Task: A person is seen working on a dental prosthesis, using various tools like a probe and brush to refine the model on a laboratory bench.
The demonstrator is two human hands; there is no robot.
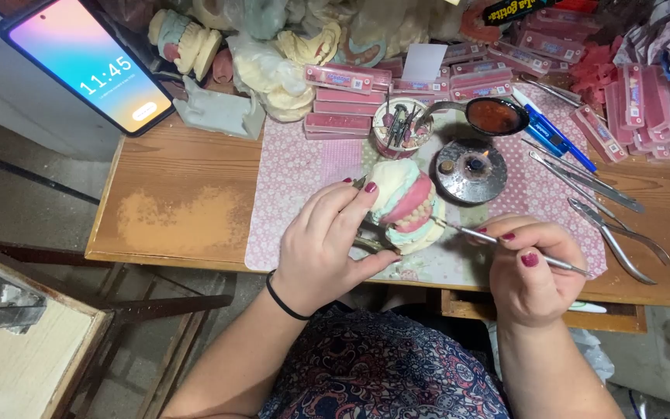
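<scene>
Two hands, the left hand [327,240] and the right hand [533,268], work at a bench holding one denture model [401,203], one thin metal instrument [498,240], one spirit burner [471,169] and one smartphone [87,66]. One small jar of burs [401,128] and one ladle [494,115] stand behind. Pink tooth-card boxes [350,101] lie stacked beyond exact counting.

Both arms come into view bare from the elbow down, no sleeves on either one. On the left hand [327,240] the nails are painted a deep red, and a thin black band circles the wrist just behind it; the right hand [533,268] wears the same dark red polish on its fingers [530,259] and nothing at the wrist. Nearest the camera there's a dark blue garment, busy with a red, pink and white paisley-style print.
</scene>
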